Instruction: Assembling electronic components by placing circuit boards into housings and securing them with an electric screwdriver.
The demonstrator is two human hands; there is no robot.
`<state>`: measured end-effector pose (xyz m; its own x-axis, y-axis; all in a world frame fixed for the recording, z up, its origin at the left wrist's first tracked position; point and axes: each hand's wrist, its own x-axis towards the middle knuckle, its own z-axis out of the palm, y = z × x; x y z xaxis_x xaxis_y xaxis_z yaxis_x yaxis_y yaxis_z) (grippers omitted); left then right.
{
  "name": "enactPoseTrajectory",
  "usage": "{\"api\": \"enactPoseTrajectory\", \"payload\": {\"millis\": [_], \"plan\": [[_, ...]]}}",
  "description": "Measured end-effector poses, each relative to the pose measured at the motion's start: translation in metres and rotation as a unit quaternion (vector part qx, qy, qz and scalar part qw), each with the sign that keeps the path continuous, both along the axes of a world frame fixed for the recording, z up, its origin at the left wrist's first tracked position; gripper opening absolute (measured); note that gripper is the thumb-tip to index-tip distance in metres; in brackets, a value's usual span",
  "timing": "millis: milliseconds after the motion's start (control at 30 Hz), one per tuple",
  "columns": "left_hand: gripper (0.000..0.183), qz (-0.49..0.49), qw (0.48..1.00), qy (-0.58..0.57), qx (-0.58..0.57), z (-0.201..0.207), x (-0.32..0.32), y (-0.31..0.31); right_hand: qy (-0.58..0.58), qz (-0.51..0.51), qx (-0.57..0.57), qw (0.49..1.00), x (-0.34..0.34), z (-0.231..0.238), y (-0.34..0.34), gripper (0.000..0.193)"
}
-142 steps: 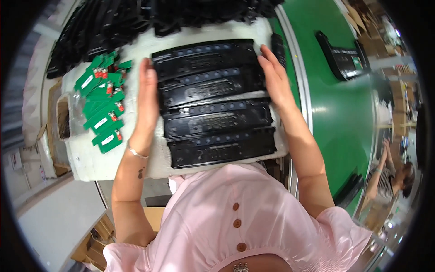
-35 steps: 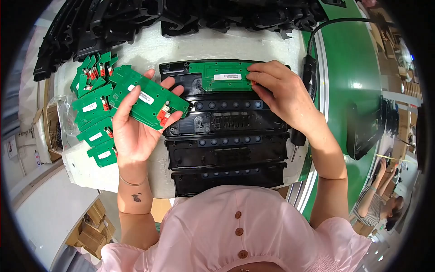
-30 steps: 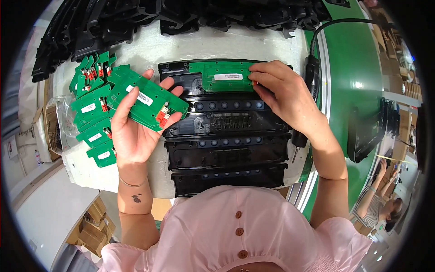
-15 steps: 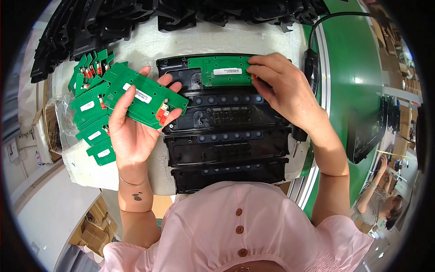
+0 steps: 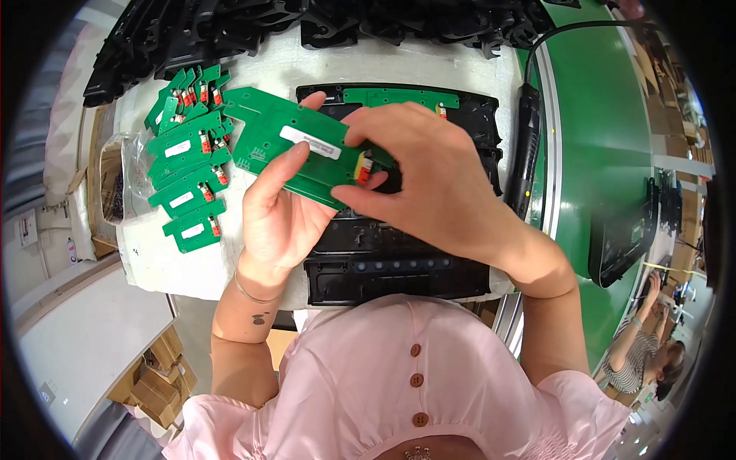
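My left hand (image 5: 268, 222) is closed round a green circuit board (image 5: 264, 126) with a white label and a red-and-white connector, its thumb on the label. Whether more boards lie beneath it is hard to make out. At the connector end, my right hand (image 5: 452, 180) pinches the board's edge between thumb and fingers. Below both hands, several long black panels (image 5: 399, 280) lie in a row, partly covered by them. Another circuit board (image 5: 399, 96) sits in the farthest panel. Several loose green boards (image 5: 180, 149) are fanned out to the left.
Black plastic parts (image 5: 230, 31) are heaped along the far edge. A black electric screwdriver (image 5: 524, 146) with a cable lies right of the panels, beside the green table (image 5: 590, 100). A clear plastic bag (image 5: 138, 180) is at the left. Another person (image 5: 644, 356) works at far right.
My right hand has let go of the board in the farthest panel and come back to the held board's connector end. My left hand has moved right with its board.
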<state>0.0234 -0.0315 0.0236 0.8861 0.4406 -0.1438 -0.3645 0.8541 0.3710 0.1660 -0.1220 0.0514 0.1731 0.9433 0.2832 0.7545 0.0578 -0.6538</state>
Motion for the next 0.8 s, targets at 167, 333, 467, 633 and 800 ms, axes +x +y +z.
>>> {"api": "enactPoseTrajectory", "payload": {"millis": [167, 333, 467, 633, 800], "plan": [[0.045, 0.043, 0.997, 0.061, -0.009, 0.006, -0.013, 0.005, -0.024, -0.036, 0.047, 0.998, 0.026, 0.003, -0.028, 0.042], [0.044, 0.104, 0.982, 0.147, 0.054, -0.005, -0.021, 0.019, -0.090, -0.022, -0.042, 0.995, 0.044, -0.013, -0.066, 0.036], [0.044, 0.128, 0.977, 0.162, 0.047, -0.012, -0.018, 0.017, -0.110, 0.004, -0.047, 0.993, 0.038, -0.022, -0.066, 0.033], [0.043, 0.122, 0.976, 0.172, 0.047, -0.011, -0.015, 0.016, -0.101, 0.005, -0.073, 0.992, 0.040, -0.028, -0.061, 0.030], [0.043, 0.117, 0.978, 0.167, 0.039, -0.012, -0.019, 0.014, -0.111, 0.009, -0.072, 0.991, 0.036, -0.028, -0.063, 0.027]]}}
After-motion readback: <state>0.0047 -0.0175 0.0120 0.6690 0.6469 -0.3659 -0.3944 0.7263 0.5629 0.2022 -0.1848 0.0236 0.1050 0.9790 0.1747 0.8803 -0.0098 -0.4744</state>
